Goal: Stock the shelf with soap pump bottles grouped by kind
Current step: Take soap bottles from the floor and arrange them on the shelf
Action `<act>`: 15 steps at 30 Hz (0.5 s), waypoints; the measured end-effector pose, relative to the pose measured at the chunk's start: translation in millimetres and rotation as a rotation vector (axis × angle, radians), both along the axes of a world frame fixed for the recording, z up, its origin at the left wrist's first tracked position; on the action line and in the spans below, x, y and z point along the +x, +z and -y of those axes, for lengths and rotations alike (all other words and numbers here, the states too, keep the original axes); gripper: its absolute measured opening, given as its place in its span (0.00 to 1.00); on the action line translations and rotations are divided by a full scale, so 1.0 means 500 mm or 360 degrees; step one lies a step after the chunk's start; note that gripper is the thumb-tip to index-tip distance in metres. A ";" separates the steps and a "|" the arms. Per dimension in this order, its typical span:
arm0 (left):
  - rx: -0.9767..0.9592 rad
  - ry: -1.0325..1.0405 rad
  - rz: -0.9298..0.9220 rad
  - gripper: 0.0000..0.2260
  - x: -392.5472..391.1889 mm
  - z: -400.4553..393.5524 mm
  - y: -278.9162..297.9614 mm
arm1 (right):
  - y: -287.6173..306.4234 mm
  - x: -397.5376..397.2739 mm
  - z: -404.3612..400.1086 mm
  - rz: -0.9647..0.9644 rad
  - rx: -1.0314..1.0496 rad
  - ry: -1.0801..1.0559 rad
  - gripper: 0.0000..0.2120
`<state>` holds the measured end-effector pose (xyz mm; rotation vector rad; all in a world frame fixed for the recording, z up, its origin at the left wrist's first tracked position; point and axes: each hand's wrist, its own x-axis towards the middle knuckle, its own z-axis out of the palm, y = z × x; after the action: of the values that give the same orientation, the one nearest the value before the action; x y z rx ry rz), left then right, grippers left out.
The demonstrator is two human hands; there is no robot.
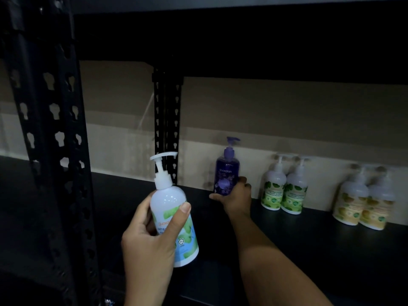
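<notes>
My left hand [148,237] grips a white pump bottle with a green and blue label [176,219], held upright above the front of the black shelf [309,244]. Further back, my right hand [235,198] holds the base of a purple pump bottle [227,173] that stands near the wall at the back of the shelf. To its right stand two white bottles with green leaf labels [283,191], side by side. Two white bottles with yellow labels [364,204] stand further right.
A black perforated upright [53,129] rises at the left front, and another upright [167,129] stands at the back just left of the purple bottle. An upper shelf [242,40] hangs dark overhead. A beige wall closes the back.
</notes>
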<state>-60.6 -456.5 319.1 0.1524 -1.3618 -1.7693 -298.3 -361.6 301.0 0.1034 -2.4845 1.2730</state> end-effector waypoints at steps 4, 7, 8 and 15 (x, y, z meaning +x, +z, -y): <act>-0.0030 -0.0022 -0.0003 0.21 0.001 -0.003 -0.001 | 0.000 0.015 -0.007 0.0052 -0.0091 0.0068 0.57; -0.0054 -0.0042 0.0001 0.21 0.005 -0.011 0.002 | 0.002 0.047 -0.029 0.0062 -0.0078 0.0117 0.56; -0.0064 -0.0040 0.0009 0.21 0.006 -0.015 0.003 | 0.002 0.062 -0.039 0.0063 -0.0038 0.0134 0.54; -0.0173 -0.0098 0.0054 0.23 0.026 -0.052 0.012 | -0.008 0.215 -0.140 0.0084 0.0244 0.0282 0.28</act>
<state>-47.5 -430.2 325.0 0.0819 -1.4978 -1.7454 -191.0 -291.5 296.9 0.3393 -2.6660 1.1627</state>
